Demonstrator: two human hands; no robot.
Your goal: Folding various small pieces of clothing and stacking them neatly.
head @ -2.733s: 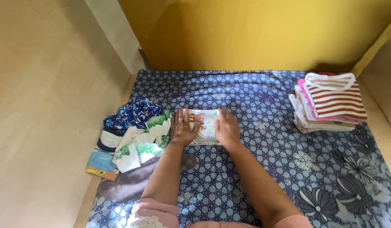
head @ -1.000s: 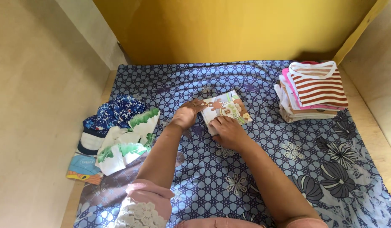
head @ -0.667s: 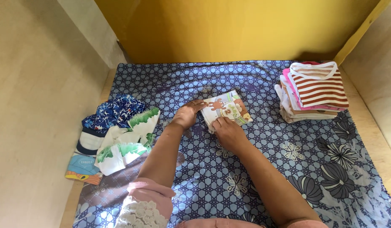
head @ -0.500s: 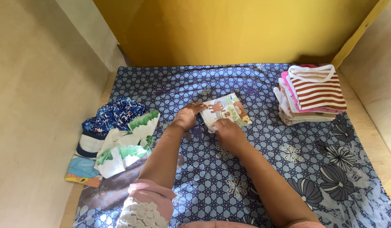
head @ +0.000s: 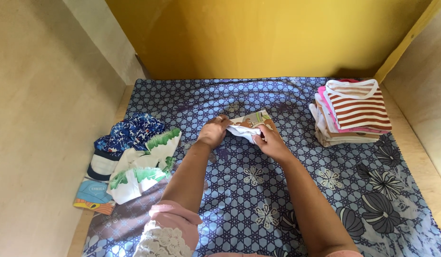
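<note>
Your left hand (head: 212, 132) and right hand (head: 270, 141) both pinch the folded garment (head: 249, 125), lifted just off the mat (head: 258, 190) between them. The folded stack (head: 354, 112) lies to its right, nearer your right hand.

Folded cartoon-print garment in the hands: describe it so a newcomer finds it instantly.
On the blue patterned mat, midway between the loose pile and the striped stack, both hands grip the small folded garment. Only it is white with brown cartoon animals.
</note>
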